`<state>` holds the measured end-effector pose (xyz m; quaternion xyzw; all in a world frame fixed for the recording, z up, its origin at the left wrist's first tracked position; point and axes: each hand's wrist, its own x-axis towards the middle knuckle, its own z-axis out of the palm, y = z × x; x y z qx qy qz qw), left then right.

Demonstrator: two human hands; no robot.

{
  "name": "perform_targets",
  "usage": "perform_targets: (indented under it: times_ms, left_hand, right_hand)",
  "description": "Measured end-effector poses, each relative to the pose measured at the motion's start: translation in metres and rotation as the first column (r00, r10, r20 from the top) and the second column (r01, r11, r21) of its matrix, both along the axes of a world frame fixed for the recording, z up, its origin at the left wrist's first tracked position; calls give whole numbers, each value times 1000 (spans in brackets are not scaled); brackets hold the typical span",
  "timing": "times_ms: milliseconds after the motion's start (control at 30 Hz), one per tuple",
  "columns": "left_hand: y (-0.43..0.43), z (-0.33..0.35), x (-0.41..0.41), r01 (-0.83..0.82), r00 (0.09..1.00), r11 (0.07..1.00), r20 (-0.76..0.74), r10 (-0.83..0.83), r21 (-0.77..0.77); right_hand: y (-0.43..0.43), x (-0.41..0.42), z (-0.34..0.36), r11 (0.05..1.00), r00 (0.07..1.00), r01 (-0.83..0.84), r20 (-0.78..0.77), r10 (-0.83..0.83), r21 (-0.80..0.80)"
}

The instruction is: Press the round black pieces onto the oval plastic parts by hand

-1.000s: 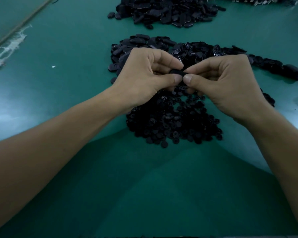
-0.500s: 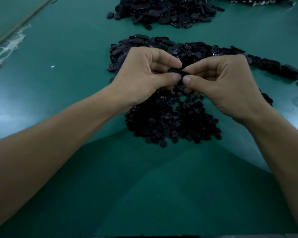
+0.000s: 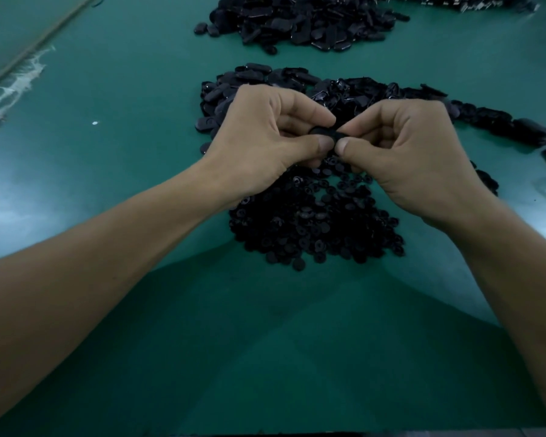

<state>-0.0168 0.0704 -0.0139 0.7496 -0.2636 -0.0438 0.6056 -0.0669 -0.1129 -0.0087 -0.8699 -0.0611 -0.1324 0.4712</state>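
A: What has changed?
B: Almost nothing. The left hand (image 3: 265, 137) still pinches one black part (image 3: 323, 133), thumb against forefinger. The right hand (image 3: 407, 152) pinches its other end, thumb tips nearly meeting.
A: Meaning?
B: The pressing is probably unfinished. Round pieces (image 3: 316, 225) are heaped beneath the fingers, with oval parts (image 3: 249, 77) beyond.

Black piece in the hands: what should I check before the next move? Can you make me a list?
1. Left grip pinches the piece: ok.
2. Right grip pinches it too: ok.
3. Piece pressed fully together: cannot tell, it is mostly hidden.
4. Round pile lies under the hands, likely easy to reach: ok.
5. Oval pile lies just behind the hands: ok.
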Motion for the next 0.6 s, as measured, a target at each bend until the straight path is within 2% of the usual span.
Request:
perform_targets:
  times_ms: [400, 533, 600]
  left_hand:
    - [3, 1, 5, 2, 995, 996, 96, -11, 94]
    - [5, 1, 7, 27, 995, 997, 91, -33, 67]
    - [4, 0, 9, -16, 996, 999, 89, 12, 47]
  right_hand:
    - [0, -2, 1, 999, 999, -49, 12, 49, 0]
    - [-1, 0, 1, 996, 997, -72, -6, 73, 56]
    - [1, 0, 1, 998, 999, -42, -4, 42, 40]
